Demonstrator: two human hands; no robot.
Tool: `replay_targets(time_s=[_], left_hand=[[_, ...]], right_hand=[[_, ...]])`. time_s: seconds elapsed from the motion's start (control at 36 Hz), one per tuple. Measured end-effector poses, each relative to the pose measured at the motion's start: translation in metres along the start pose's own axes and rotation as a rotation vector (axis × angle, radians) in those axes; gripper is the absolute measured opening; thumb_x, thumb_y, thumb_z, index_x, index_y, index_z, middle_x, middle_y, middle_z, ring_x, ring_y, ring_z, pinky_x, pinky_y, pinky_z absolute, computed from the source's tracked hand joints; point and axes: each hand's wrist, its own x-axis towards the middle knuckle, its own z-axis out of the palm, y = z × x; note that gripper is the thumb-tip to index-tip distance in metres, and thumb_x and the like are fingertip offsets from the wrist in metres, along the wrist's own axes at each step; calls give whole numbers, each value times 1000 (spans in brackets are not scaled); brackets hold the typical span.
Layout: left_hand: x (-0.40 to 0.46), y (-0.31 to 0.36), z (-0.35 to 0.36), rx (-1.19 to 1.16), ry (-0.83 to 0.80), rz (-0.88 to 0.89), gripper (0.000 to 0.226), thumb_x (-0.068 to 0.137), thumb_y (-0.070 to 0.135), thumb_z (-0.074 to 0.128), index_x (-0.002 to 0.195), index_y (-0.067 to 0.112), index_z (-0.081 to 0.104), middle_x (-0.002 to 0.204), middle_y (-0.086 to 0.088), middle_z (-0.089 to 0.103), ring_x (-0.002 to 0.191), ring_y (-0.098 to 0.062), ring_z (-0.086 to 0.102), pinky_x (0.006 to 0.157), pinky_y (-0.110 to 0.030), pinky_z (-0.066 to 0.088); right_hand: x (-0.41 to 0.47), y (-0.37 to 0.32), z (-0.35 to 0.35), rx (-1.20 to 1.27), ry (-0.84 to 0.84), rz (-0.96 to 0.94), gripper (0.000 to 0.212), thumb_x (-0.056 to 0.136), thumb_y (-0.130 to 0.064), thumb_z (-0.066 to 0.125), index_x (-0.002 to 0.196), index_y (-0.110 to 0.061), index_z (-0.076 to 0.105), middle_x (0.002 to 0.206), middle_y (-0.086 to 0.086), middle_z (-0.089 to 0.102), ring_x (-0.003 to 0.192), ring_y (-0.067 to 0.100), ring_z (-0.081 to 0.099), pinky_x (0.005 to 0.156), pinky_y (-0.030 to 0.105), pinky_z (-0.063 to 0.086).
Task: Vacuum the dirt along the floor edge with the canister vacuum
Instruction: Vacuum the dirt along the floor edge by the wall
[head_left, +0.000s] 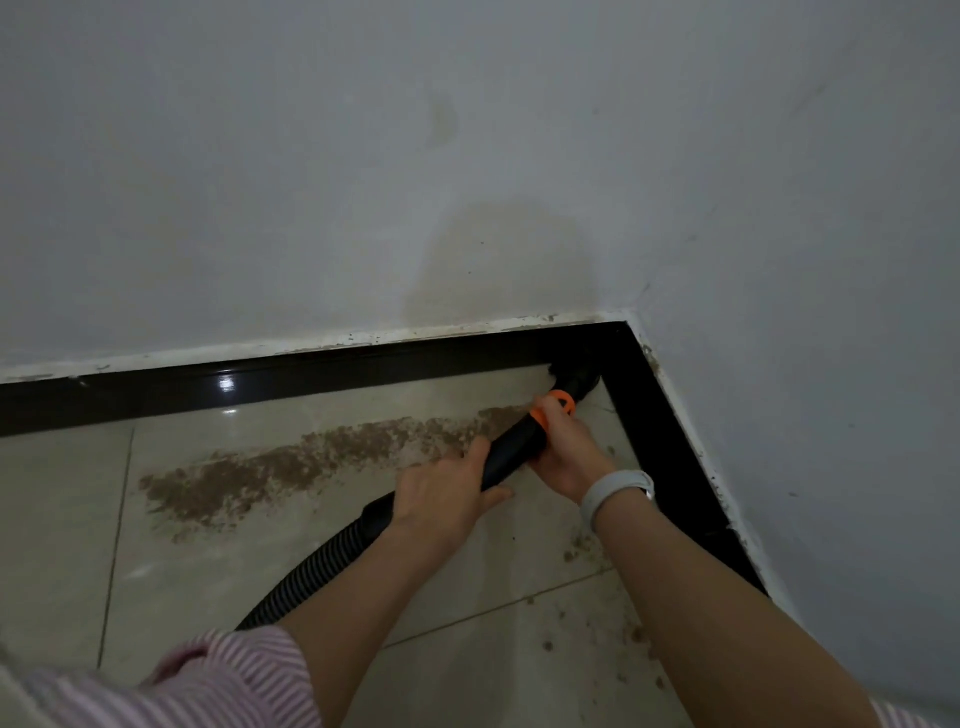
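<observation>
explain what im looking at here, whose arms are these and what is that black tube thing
This is one picture from a camera worn on a person's head, looking forward and down, so the arms are that person's own. No robot is involved. Both hands grip the black wand of a canister vacuum: the left hand is further back, near where the ribbed hose joins, and the right hand, with a pale wristband, is up by the orange collar. The nozzle is pushed into the corner where the dark skirting meets the tiled floor. A long streak of brown dirt lies on the tiles to the left, and scattered crumbs lie along the right edge. The canister itself is out of view.
</observation>
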Motion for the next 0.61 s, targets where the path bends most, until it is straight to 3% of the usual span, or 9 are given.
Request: replay_targets(time_s=[0.06,0.17,0.42,0.53,0.61], left_hand=[[2,6,2,-17,-20,6,52,94,55,42,133,23,31,112,-4,59,93,-23,61,70,-32,42],[4,14,5,-86,-100,-1,57,94,53,45,140,25,27,118,-6,57,101,-25,59,78,-34,44],[-10,4,2,-37,-71,31,59,95,51,42,145,28,22,124,-3,55,105,-22,58,75,-29,40],[-30,-14,-8,10,-28,52,57,95,54,39,145,31,21,118,0,57,97,-20,60,70,-29,41],[-50,-34,-12,15,-20,62,55,94,55,40,142,33,25,111,2,59,89,-18,62,62,-27,39]], right_hand=[[1,-2,-8,3,17,0,12,96,-25,51,93,-13,49,87,9,49,81,22,52,90,44,48],[4,-6,-18,8,58,-7,10,96,-22,51,90,-15,47,82,8,47,74,20,50,63,32,46],[-1,7,-15,79,-10,9,10,96,-23,49,93,-13,48,86,8,46,79,21,50,70,35,46],[-11,25,2,133,-23,11,14,96,-23,50,106,-13,49,95,10,49,86,22,52,73,34,47],[-21,40,21,152,-32,11,8,94,-18,52,91,-12,49,84,8,45,77,20,48,68,33,45]])
